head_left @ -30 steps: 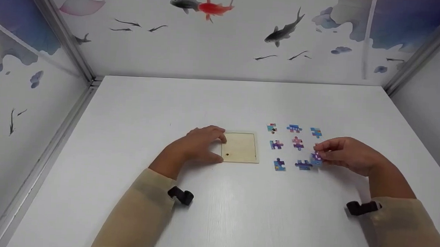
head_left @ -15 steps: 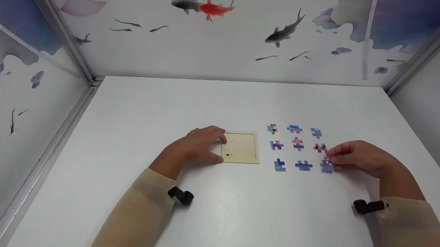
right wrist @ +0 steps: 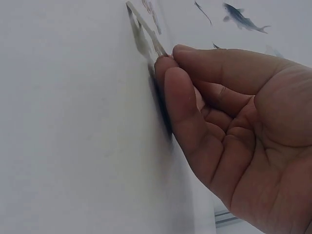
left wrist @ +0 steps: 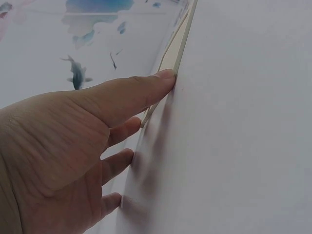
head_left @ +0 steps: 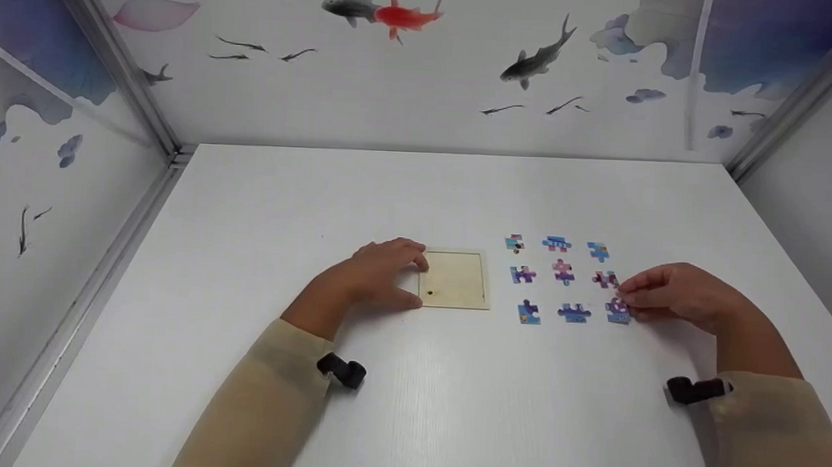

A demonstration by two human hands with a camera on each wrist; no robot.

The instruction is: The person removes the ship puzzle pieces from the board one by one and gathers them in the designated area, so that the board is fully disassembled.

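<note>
In the head view my left hand [head_left: 386, 273] holds the left side of a shallow, square wooden puzzle tray [head_left: 456, 279]. Its thumb lies at the near left corner and a finger bends onto the left rim; the left wrist view shows the thumb against the tray's edge [left wrist: 181, 46]. To the right, my right hand [head_left: 680, 295] pinches a purple and blue jigsaw piece [head_left: 617, 314] between thumb and fingertips, low over the table. The right wrist view shows this piece [right wrist: 148, 30] edge-on and slightly tilted, its gripped end hidden by the fingers.
Several other jigsaw pieces lie spread in rows between tray and right hand, among them a pink piece [head_left: 562, 271] and a blue one [head_left: 574, 313]. White walls with painted fish enclose the white table [head_left: 451, 389] at the back and sides.
My right hand has moved a little to the right with the pinched piece and lowered it at the near right end of the rows. The left hand and tray have stayed put.
</note>
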